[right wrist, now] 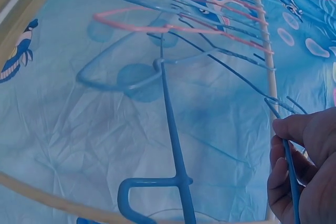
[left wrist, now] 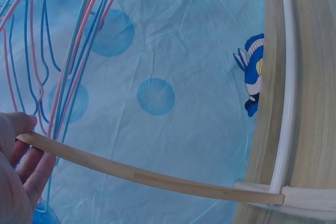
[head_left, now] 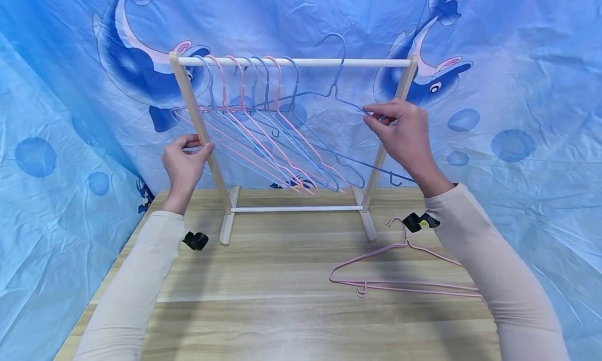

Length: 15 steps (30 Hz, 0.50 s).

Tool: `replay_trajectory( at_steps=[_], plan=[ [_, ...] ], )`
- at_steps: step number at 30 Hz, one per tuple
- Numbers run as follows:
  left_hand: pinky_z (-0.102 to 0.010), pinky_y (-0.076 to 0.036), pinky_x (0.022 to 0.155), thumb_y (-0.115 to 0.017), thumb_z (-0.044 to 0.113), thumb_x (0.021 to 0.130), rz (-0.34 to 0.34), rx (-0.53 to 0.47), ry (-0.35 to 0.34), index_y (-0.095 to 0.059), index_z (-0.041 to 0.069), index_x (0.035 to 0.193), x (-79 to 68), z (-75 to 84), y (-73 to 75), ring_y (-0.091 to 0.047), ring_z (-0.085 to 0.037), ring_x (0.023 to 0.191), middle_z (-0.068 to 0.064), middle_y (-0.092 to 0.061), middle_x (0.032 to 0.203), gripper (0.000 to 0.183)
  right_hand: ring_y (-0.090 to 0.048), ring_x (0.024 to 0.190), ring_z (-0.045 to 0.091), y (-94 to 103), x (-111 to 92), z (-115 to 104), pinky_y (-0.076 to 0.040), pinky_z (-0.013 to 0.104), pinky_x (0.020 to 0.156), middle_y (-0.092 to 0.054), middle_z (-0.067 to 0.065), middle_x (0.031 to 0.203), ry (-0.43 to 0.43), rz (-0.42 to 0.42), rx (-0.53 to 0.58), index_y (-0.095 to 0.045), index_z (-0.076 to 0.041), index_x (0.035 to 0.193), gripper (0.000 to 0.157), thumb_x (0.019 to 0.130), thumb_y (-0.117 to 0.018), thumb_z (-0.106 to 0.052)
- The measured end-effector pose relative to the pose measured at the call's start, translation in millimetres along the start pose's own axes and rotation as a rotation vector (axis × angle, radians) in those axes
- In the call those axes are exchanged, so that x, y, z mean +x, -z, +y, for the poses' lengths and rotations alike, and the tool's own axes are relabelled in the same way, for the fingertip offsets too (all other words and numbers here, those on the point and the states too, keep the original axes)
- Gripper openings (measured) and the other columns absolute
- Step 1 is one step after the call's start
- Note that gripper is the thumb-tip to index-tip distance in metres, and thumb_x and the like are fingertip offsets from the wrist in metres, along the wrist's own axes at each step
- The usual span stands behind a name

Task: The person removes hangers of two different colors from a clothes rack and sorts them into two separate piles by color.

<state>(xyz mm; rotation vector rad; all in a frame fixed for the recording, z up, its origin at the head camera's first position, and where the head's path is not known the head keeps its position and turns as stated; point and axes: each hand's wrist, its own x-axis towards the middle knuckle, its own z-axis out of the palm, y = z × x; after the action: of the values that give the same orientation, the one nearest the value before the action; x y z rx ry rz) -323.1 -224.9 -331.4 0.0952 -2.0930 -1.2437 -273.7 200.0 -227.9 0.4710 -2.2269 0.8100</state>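
A blue clothes hanger (head_left: pixel 339 99) is pinched at its right shoulder between the thumb and fingers of my right hand (head_left: pixel 400 128). Its hook rises above the white top rail (head_left: pixel 367 63) of a small wooden rack, right of the other hangers. With thumb and fingers my left hand (head_left: pixel 185 160) grips the rack's left wooden post (head_left: pixel 192 102), also seen in the left wrist view. Several pink and blue hangers (head_left: pixel 279 86) hang by their hooks on the left half of the rail. In the right wrist view the held hanger's lower bar (right wrist: pixel 173 124) crosses the foreground.
A pink hanger (head_left: pixel 406 243) lies on the wooden table (head_left: pixel 282 319) at the right, partly under the right forearm. A white lower bar (head_left: pixel 296 209) joins the rack's feet. Behind the rack hangs a blue cloth backdrop (head_left: pixel 291 16) with printed dolphins.
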Motion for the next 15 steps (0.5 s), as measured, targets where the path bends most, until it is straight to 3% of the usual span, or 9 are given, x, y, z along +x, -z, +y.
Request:
replay_trajectory(
  at_steps=[15],
  plan=[
    [-0.028, -0.06, 0.082, -0.077, 0.034, 0.093, -0.011, -0.007, 0.021, -0.074, 0.007, 0.12, 1.5, 0.5, 0.4, -0.071, -0.01, 0.089, -0.01, -0.072, 0.111, 0.039, -0.054, 0.072, 0.009, 16.3, -24.5, 18.2, -0.034, 0.016, 0.057, -0.071, 0.014, 0.086, 0.094, 0.083, -0.048, -0.081, -0.008, 0.109, 0.016, 0.094, -0.075, -0.011]
  ],
)
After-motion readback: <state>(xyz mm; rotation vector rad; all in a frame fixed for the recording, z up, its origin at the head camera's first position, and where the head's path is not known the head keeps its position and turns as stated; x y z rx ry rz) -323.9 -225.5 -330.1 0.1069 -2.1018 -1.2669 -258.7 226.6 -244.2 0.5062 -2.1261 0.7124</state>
